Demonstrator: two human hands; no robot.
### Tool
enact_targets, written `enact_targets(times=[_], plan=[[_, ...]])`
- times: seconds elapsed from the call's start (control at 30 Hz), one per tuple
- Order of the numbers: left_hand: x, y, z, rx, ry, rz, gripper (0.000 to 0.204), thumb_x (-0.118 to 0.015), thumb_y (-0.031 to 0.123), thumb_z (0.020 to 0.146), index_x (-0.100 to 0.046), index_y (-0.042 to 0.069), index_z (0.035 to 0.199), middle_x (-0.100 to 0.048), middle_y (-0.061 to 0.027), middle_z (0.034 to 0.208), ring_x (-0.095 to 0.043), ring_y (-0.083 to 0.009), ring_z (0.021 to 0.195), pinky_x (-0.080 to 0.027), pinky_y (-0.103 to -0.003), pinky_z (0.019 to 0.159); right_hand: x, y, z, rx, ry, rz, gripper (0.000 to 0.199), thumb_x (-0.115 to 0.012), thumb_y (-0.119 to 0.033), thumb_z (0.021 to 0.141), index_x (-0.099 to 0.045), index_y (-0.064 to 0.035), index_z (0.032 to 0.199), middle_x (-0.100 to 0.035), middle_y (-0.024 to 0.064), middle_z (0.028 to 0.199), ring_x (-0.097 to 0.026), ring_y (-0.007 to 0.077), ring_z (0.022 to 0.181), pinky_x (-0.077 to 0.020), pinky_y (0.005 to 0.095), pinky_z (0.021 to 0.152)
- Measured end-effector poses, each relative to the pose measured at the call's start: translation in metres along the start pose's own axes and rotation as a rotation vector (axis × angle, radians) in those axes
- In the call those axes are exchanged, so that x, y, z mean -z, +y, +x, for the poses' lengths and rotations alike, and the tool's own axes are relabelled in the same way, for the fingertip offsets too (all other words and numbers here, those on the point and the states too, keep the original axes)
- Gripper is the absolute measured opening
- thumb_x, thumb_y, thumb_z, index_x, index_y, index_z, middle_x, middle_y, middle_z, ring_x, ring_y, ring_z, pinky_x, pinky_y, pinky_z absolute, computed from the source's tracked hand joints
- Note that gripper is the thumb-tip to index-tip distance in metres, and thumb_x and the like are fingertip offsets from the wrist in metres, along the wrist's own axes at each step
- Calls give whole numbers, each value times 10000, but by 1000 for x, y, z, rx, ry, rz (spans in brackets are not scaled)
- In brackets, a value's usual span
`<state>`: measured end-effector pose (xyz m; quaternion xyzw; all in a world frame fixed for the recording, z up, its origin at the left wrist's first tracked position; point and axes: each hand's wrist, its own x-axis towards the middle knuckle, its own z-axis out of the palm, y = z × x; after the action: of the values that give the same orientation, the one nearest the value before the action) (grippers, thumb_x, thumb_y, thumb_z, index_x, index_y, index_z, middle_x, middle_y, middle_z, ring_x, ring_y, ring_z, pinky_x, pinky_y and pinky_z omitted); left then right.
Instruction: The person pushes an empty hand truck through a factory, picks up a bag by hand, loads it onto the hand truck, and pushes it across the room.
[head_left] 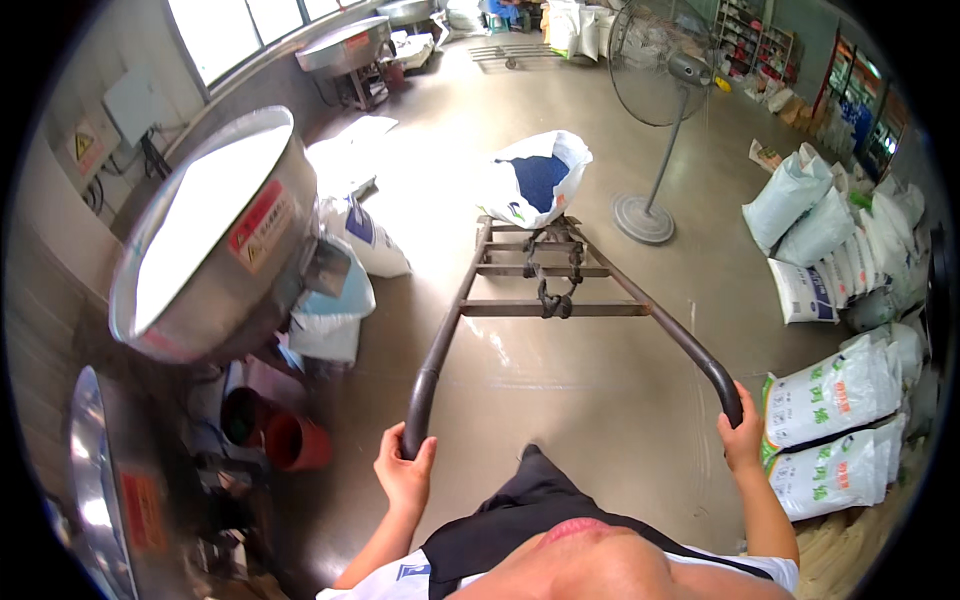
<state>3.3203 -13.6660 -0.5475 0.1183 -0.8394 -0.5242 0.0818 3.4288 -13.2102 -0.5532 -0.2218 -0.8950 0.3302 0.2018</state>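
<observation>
The cart (600,309) stood at the middle of the frame, its two dark handles spreading toward the lower centre and its rungs narrowing toward the top. At the left of the frame, a big metal hopper (283,205) leaned into view, filled with something bright white. Below it sat a red bucket (297,442), and just right of that, under the spout, an open white bag (330,336). These lay near the left side of the cart; a swing that way could have knocked the bucket or torn the bag.

At lower centre-left, the left hand (405,475) had its fingers curled around the end of the left handle. At upper centre, a white sack (572,170) of dark blue grains stood at the cart's far end with its mouth wide open; what held it up underneath was hidden. A jolt or a sharp tilt seemed the likeliest cause of a spill. A dark tie (553,303) hung over the rungs, and a dangling end might have snagged.

Right of the sack, the fan (645,220) had its round base near enough to be clipped by a wide turn. At centre-right, the right hand (740,435) gripped the other handle's end, close to the stacked bags (830,395), where knuckles could have scraped.
</observation>
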Motion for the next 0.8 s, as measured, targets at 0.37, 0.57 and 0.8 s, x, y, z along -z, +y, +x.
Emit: enact_targets(times=[0.37, 0.57, 0.8], plan=[[-98, 33, 168, -75, -36, 20, 327, -734, 111, 758, -542, -15, 991, -592, -42, 758, -535, -78, 673, -452, -227, 619, -91, -16, 175, -137, 59, -255, 402, -637, -163, 732, -545, -69, 1112, -636, 171, 780, -629, 336, 682, -489, 401, 625], [-165, 45, 253, -117, -165, 51, 490, -760, 145, 712, -468, 4, 1080, -608, -115, 752, -584, -139, 654, -478, -271, 625, -136, 0, 287, -362, 40, -138, 229, -642, -184, 753, -535, -60, 913, -552, 86, 590, -570, 208, 466, -440, 349, 446], [-234, 63, 376, -114, -373, -60, 813, -719, 128, 723, -280, 107, 1408, -635, -212, 912, -641, -286, 696, -502, -351, 649, -196, 41, 413, -306, 158, -123, 189, -643, -154, 744, -513, -38, 816, -490, 46, 533, -490, 153, 369, -371, 319, 344]])
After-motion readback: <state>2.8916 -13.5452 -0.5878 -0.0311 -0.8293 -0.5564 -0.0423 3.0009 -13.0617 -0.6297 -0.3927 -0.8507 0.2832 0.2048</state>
